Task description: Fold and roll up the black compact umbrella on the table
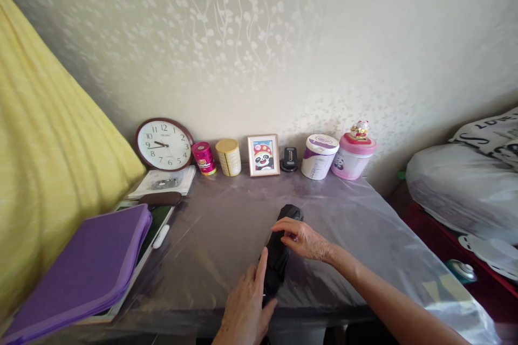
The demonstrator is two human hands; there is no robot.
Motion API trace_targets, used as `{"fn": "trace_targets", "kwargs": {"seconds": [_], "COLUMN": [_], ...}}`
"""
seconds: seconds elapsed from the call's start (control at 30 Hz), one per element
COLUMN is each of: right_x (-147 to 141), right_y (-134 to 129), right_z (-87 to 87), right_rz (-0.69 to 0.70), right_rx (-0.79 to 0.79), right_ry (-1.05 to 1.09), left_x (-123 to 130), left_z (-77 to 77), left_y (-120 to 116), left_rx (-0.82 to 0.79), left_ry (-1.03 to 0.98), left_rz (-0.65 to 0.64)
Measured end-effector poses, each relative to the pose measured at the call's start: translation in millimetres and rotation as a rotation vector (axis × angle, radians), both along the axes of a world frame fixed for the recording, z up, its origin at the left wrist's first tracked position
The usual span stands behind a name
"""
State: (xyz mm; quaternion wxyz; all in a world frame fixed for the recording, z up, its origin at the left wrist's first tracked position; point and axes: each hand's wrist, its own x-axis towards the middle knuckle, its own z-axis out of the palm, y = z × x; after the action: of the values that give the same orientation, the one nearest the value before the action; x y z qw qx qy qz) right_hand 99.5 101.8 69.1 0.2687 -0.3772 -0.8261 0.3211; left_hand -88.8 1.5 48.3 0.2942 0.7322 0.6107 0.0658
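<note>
A black folded umbrella [278, 261] lies at a slant on the table near its front edge, its far end tilted to the right. My left hand [246, 299] holds the near end, index finger stretched along the left side and thumb across to the right. Over the upper part bends my right hand [303, 238], its curled fingers closed on the black fabric. The handle end is mostly hidden by my left hand.
The table [218, 226] has a shiny plastic cover. A purple folder [89, 264], a brown case [159, 199] and a wall clock [165, 144] stand left. Along the wall are a picture frame [264, 156], a white tub [319, 157] and a pink tub [353, 156].
</note>
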Motion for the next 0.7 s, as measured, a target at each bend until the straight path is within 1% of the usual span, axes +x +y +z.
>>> {"fn": "trace_targets", "kwargs": {"seconds": [0.2, 0.3, 0.4, 0.5, 0.57, 0.7], "right_x": [-3, -3, -2, 5, 14, 34], "right_y": [-5, -6, -7, -10, -13, -12], "right_z": [-12.9, -17.2, -16.2, -8.1, -1.2, 5.7], "right_rz": [-0.01, -0.027, -0.035, -0.012, 0.01, 0.075], "right_rx": [0.052, 0.07, 0.057, 0.002, -0.056, -0.289], "right_ry": [-0.122, -0.088, -0.012, 0.046, 0.038, -0.074], "left_x": [3, 8, 10, 10, 9, 11], "left_z": [-8.8, -13.2, -18.0, -21.3, -21.9, -19.7], "left_y": [-16, -17, -17, -17, -18, -18], "left_rx": [0.042, 0.062, 0.075, 0.086, 0.09, 0.102], "left_ry": [0.027, 0.085, 0.12, 0.105, 0.096, 0.116], "left_rz": [0.028, 0.045, 0.063, 0.075, 0.078, 0.075]}}
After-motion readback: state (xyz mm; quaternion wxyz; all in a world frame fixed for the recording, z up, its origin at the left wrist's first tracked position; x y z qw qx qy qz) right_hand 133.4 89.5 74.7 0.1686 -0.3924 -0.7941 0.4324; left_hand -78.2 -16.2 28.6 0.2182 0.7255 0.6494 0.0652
